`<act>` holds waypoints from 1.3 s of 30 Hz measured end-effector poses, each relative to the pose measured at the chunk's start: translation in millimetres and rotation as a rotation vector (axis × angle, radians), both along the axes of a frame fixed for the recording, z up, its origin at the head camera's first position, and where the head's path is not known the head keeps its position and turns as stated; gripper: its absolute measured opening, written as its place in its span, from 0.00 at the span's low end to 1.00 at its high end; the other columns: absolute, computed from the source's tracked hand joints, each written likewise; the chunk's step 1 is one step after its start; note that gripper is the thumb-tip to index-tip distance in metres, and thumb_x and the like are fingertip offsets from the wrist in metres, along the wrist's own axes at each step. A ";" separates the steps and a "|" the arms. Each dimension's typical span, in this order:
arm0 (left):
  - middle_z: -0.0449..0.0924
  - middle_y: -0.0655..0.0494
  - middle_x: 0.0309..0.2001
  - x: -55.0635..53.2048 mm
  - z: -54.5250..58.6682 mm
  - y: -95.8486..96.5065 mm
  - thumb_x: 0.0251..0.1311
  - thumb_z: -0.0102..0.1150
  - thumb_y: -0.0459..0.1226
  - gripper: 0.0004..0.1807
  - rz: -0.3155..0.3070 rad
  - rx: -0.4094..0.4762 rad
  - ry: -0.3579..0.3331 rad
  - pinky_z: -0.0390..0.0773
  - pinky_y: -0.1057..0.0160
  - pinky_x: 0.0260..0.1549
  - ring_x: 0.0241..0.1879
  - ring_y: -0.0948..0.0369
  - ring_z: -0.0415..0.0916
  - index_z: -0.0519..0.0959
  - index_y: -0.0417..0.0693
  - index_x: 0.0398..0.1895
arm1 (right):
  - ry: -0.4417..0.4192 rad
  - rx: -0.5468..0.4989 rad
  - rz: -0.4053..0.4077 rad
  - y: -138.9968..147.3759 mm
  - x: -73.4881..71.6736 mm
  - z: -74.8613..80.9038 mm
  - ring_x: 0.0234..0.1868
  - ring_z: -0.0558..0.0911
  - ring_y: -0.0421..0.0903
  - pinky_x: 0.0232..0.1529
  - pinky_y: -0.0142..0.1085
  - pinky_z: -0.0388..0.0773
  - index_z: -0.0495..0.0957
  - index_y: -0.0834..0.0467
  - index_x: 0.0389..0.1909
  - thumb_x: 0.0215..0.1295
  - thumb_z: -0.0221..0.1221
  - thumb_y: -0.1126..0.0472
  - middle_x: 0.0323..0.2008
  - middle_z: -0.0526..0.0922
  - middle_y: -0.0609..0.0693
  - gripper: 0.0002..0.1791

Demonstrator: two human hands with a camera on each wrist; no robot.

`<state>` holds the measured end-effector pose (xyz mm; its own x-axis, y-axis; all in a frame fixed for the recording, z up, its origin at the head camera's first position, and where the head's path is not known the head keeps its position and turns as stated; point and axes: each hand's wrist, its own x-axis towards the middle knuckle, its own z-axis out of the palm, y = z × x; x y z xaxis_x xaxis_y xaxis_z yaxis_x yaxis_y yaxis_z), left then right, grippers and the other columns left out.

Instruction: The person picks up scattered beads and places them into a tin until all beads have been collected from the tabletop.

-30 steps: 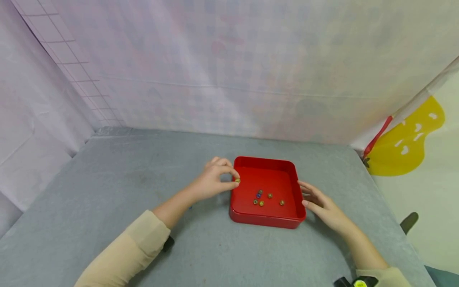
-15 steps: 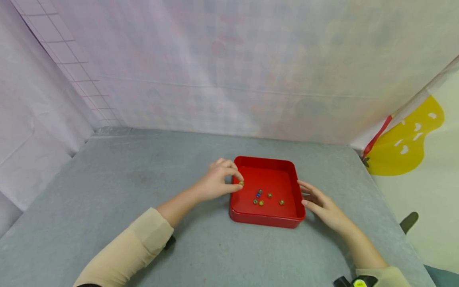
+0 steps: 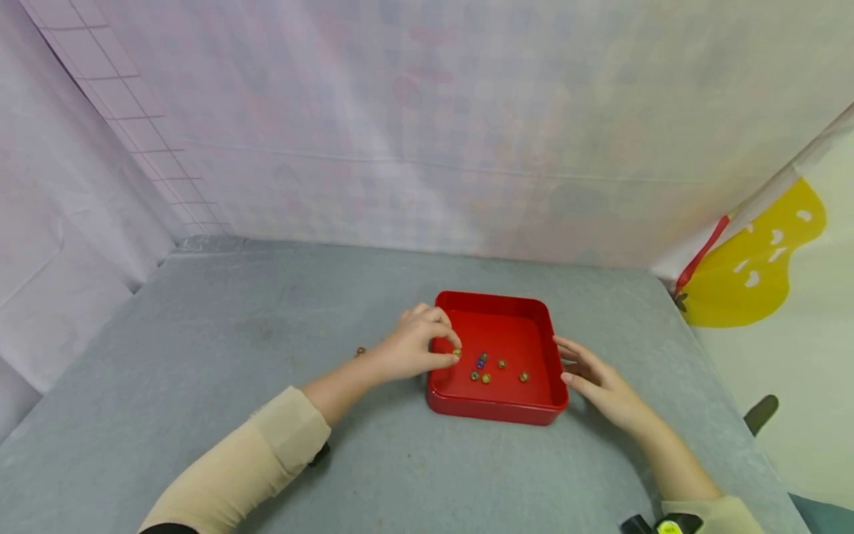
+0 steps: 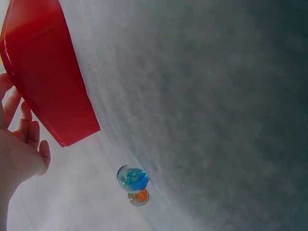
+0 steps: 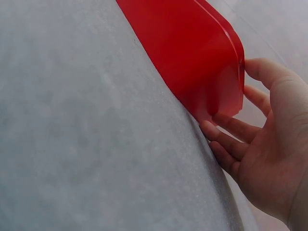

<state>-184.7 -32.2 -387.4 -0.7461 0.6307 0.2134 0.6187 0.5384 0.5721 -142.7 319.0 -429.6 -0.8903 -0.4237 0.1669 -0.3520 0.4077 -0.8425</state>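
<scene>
A square red tray [image 3: 497, 412] sits on the grey tabletop, with several glass marbles on its floor. One of them is blue [image 3: 480, 363], another yellowish [image 3: 486, 378]. Over the left part of the tray, my left hand [image 3: 415, 347] pinches a yellowish marble [image 3: 457, 353] between thumb and forefinger. My right hand [image 3: 594, 380] touches the tray's right wall with spread, relaxed fingers. In the right wrist view, the fingertips [image 5: 210, 129] meet the red wall near a corner. The left wrist view shows my left hand [image 4: 19, 149] at the tray, its fingertips partly hidden.
A blue marble [image 4: 132, 178] and an orange marble [image 4: 138, 197] lie on the table outside the tray. Behind my left forearm, an orange marble [image 3: 361, 351] shows in the head view. A pale cloth wall [image 3: 400, 148] closes off the back.
My left hand has moved right and nearer, from the tray's left rim to over its inside, with the marble pinched. An orange marble has come into view behind the forearm. My right hand stays put.
</scene>
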 end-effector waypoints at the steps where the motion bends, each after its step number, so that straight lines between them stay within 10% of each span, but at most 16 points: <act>1: 0.71 0.62 0.39 -0.1 -0.7 0.7 0.57 0.65 0.42 0.05 -0.001 -0.005 0.001 0.60 0.56 0.49 0.46 0.64 0.62 0.85 0.56 0.37 | -0.001 0.000 -0.001 0.1 -0.1 -0.2 0.52 0.74 0.34 0.45 0.32 0.75 0.56 0.60 0.72 0.69 0.52 0.67 0.62 0.67 0.67 0.31; 39: 0.73 0.56 0.39 0.8 -9.2 5.3 0.55 0.68 0.42 0.09 -0.024 -0.049 0.064 0.59 0.56 0.45 0.46 0.62 0.62 0.86 0.51 0.38 | 0.002 -0.010 0.004 0.0 -0.4 -0.7 0.53 0.74 0.33 0.45 0.32 0.75 0.56 0.61 0.72 0.69 0.52 0.68 0.62 0.67 0.68 0.31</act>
